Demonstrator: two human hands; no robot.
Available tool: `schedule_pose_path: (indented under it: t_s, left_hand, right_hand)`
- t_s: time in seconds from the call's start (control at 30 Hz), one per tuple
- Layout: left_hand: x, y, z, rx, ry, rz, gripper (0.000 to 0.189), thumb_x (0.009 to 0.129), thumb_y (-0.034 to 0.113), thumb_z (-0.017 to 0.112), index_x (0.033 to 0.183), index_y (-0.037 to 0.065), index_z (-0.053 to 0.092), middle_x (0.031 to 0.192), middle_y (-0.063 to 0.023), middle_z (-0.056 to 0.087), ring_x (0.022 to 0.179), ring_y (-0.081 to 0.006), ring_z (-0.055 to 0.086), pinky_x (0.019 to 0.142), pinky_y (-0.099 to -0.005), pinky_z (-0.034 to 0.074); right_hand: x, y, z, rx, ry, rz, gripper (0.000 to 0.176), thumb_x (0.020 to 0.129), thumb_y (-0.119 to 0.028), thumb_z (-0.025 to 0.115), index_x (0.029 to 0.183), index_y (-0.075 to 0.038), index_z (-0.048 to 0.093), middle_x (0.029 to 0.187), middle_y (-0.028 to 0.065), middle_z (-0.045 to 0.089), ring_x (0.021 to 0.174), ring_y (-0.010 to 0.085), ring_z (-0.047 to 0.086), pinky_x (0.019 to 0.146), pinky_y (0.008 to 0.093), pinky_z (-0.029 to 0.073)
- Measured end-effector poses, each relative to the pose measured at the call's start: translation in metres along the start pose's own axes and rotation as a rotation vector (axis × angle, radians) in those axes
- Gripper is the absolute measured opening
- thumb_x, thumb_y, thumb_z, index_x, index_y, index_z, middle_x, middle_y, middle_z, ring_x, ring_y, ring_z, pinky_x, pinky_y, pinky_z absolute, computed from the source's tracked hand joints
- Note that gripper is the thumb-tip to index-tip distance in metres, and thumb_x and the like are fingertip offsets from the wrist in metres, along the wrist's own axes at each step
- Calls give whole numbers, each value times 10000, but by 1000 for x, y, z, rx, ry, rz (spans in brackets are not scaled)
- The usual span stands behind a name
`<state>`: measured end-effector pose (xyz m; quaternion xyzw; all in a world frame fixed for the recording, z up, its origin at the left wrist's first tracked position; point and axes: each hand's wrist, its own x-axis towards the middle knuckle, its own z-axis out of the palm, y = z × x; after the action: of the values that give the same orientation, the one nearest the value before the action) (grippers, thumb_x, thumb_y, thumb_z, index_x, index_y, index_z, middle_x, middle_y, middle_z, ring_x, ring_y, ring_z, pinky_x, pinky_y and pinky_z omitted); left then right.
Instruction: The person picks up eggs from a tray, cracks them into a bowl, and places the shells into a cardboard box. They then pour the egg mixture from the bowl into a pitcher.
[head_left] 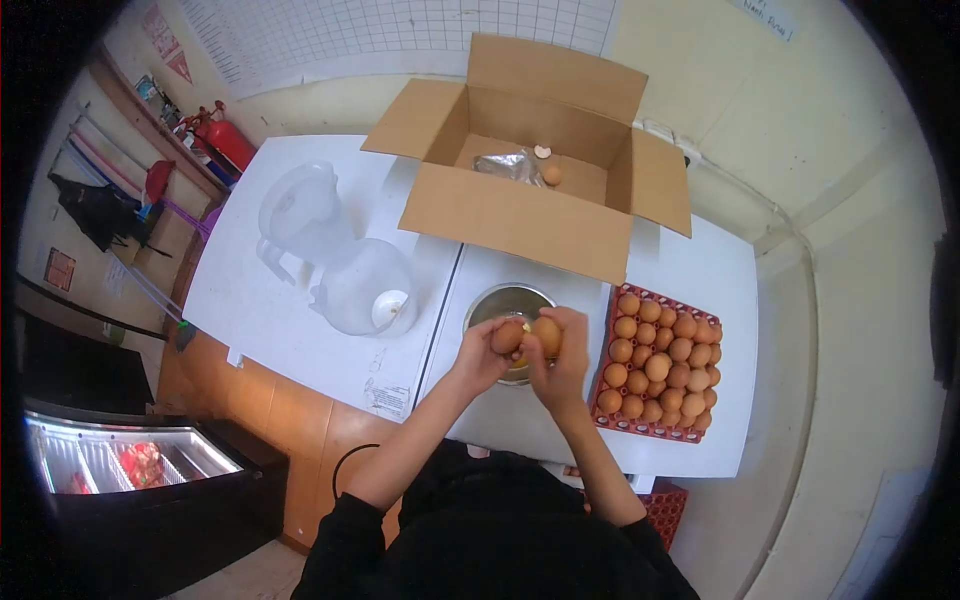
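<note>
My left hand (482,358) has its fingers closed round a brown eggshell piece (507,337). In my right hand (563,365) is another brown eggshell piece (546,336), held close beside the first, with a small pale bit between them. Both hands are over a round metal bowl (497,295), whose near side they partly cover. Some yellow yolk shows in the bowl beneath the fingers. To the right of my right hand, a red egg tray (602,388) bears many brown eggs (656,367).
Behind the bowl stands an open cardboard box (515,222) holding shell pieces (551,175) and a clear plastic bag (510,167). Two translucent plastic jugs (365,285) are on the white tabletop (240,290) at left. A fire extinguisher (228,138) is farther back.
</note>
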<state>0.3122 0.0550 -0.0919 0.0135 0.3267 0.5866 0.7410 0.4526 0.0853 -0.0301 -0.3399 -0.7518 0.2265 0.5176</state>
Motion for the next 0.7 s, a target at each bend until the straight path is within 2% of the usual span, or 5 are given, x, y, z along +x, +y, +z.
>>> schedule_pose_path:
  t_s: [0.1,0.2,0.3,0.5,0.7]
  left_hand:
    - [0,-2,4,-33,50,-16,329,1002,281,443,1154,37,605,1114,-88,624,934,-187,603,779,-311,497]
    - [7,-2,-16,7,59,49,299,975,258,504,1169,48,591,1096,-81,621,914,-180,596,768,-302,491]
    - [0,1,-17,79,66,109,294,942,233,567,1170,50,580,1081,-76,614,887,-174,585,749,-283,486]
    - [-9,10,-7,263,-17,206,327,893,164,654,1190,53,573,1065,-66,607,868,-134,569,750,-254,490]
    - [-11,16,4,701,-78,381,373,799,46,769,1141,29,620,1115,-74,625,1005,-131,612,863,-268,530]
  right_hand:
    - [-19,25,24,-120,-217,34,280,901,-158,674,1110,-11,560,1001,165,555,927,305,585,827,357,490]
    - [-8,19,20,-34,-55,68,256,945,-181,633,1126,-19,552,928,136,579,794,237,593,711,310,495]
    - [-17,39,22,391,-202,674,215,1003,-228,554,1110,-43,534,842,88,586,636,154,558,529,240,422]
    - [5,27,14,696,-268,1019,308,1052,-425,369,1064,-123,429,763,19,509,550,83,491,419,196,298]
    - [-9,74,22,548,-473,882,313,1036,-386,466,1079,-80,422,837,31,518,652,92,489,549,226,457]
